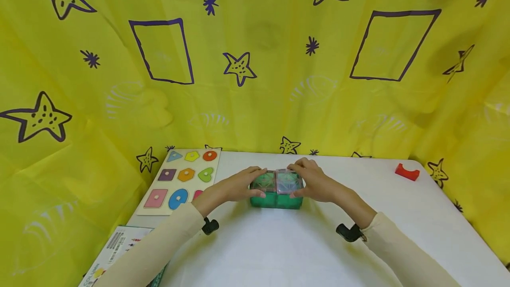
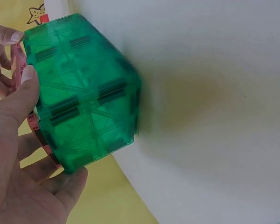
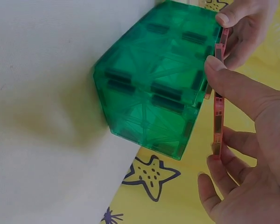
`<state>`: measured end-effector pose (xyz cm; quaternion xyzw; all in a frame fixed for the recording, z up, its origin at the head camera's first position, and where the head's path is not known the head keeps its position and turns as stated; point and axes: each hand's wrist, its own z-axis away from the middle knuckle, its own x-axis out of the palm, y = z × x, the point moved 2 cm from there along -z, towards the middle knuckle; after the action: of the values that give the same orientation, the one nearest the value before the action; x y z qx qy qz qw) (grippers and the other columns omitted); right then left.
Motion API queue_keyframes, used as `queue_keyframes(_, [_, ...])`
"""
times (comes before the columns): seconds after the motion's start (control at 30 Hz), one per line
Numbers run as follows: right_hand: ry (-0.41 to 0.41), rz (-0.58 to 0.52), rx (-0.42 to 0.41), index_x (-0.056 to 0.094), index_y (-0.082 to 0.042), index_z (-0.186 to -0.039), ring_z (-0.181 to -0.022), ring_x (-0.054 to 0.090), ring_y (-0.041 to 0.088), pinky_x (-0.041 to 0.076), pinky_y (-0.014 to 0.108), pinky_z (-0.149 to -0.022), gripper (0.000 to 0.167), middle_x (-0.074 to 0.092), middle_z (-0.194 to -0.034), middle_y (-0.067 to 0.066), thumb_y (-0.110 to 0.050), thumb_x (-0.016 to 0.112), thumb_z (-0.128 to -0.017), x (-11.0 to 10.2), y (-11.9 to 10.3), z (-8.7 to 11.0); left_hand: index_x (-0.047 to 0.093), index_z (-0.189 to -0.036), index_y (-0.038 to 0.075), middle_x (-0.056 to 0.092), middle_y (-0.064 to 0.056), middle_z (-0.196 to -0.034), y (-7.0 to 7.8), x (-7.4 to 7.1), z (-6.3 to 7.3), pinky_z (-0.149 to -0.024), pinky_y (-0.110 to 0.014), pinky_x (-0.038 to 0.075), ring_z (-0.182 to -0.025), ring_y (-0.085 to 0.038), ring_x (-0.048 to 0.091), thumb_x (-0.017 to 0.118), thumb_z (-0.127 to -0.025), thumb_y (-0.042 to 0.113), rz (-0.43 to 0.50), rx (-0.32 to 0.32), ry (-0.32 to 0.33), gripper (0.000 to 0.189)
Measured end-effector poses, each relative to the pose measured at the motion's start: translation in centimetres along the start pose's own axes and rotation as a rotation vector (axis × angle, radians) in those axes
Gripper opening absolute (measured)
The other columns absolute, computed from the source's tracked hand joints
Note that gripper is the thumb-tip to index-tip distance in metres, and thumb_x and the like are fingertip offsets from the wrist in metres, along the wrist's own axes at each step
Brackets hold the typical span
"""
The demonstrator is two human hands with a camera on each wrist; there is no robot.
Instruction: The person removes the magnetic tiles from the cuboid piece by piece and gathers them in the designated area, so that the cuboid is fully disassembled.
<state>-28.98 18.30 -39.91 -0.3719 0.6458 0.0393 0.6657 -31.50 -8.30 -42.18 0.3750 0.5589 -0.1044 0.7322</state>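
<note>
A box of translucent green magnetic tiles [image 1: 276,199] stands on the white table [image 1: 279,251], near its middle. Two pink-tinted tiles [image 1: 288,181] lie across its top. My left hand [image 1: 255,183] holds the box's left end. In the left wrist view its thumb [image 2: 23,88] presses the green wall [image 2: 84,98] while the fingers lie behind the pink tile's edge [image 2: 41,140]. My right hand [image 1: 296,182] holds the right end. The right wrist view shows its thumb [image 3: 224,74] and fingers pinching the pink tile [image 3: 218,102] against the green box [image 3: 154,88].
A wooden shape-puzzle board [image 1: 181,178] lies at the table's left edge. A printed booklet [image 1: 115,251] sits at the lower left. A small red arch block [image 1: 407,172] rests at the far right. A yellow star-printed cloth [image 1: 255,79] hangs behind and around the table.
</note>
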Motion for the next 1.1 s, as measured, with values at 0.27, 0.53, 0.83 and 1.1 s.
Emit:
queue_keyframes(0.27, [0.018, -0.022, -0.004, 0.057, -0.005, -0.147, -0.123, 0.044, 0.037, 0.044, 0.059, -0.101, 0.074, 0.052, -0.134, 0.015, -0.029, 0.091, -0.085, -0.7, 0.4, 0.2, 0.029, -0.168, 0.012, 0.033, -0.016, -0.169, 0.1, 0.0, 0.0, -0.125, -0.051, 0.034, -0.156, -0.035, 0.035, 0.069, -0.102, 0.045, -0.002, 0.011, 0.003, 0.085])
queue_keyframes(0.53, [0.059, -0.047, 0.018, 0.055, -0.002, -0.146, -0.119, 0.044, 0.036, 0.048, 0.054, -0.094, 0.073, 0.051, -0.133, 0.019, -0.029, 0.089, -0.088, -3.5, 2.5, 1.1, 0.027, -0.169, 0.015, 0.032, -0.014, -0.169, 0.0, 0.0, 0.2, -0.125, -0.050, 0.034, -0.156, -0.034, 0.034, 0.069, -0.102, 0.045, 0.007, 0.004, 0.002, 0.085])
queue_keyframes(0.83, [0.079, -0.009, 0.121, 0.052, 0.002, -0.148, -0.124, 0.041, 0.047, 0.049, 0.067, -0.096, 0.078, 0.043, -0.141, 0.029, -0.030, 0.089, -0.088, -6.7, 6.0, 2.6, 0.026, -0.169, 0.013, 0.031, -0.014, -0.170, 0.0, 0.1, 0.4, -0.125, -0.052, 0.033, -0.156, -0.034, 0.033, 0.069, -0.102, 0.046, 0.026, 0.007, 0.006, 0.086])
queue_keyframes(1.1, [0.063, 0.012, 0.237, 0.045, 0.009, -0.150, -0.122, 0.037, 0.055, 0.047, 0.070, -0.094, 0.083, 0.038, -0.140, 0.037, -0.027, 0.088, -0.088, -8.0, 10.5, 3.9, 0.026, -0.169, 0.015, 0.030, -0.014, -0.170, -0.1, 0.1, 0.5, -0.125, -0.052, 0.034, -0.156, -0.034, 0.033, 0.068, -0.102, 0.046, 0.019, 0.002, 0.009, 0.085])
